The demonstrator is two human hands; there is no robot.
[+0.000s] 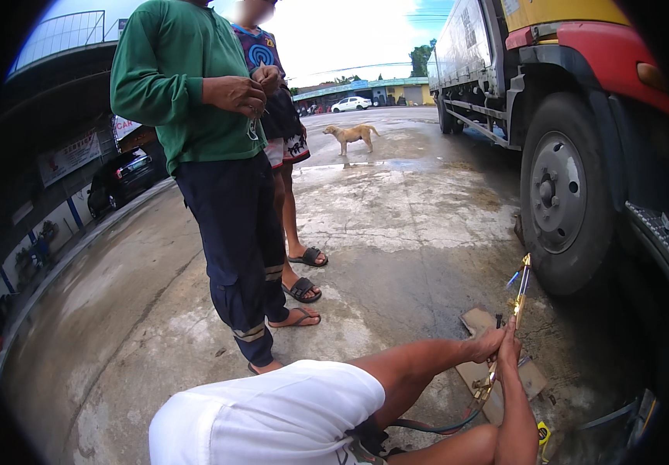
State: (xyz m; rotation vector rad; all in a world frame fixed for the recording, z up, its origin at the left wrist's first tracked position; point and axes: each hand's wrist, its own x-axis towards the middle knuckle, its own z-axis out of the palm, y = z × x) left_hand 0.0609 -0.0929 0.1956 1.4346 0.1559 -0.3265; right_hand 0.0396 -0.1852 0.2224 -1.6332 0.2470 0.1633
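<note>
Both my arms reach out to the lower right and meet at a long brass and silver cutting torch. My left hand is closed at the torch's handle. Right beside it, my right hand wraps the handle too, its fingers partly hidden. Beyond my hands the torch's brass head points up, close to the front tire of a truck. A dark green hose with a reddish one runs from the torch's rear end toward my body. Flattened cardboard lies beneath my hands.
The truck's step overhangs at the right. A yellow tape measure lies near my right forearm. Two people stand at the left, one in a green shirt with hands together. Farther off are a tan dog and a white car.
</note>
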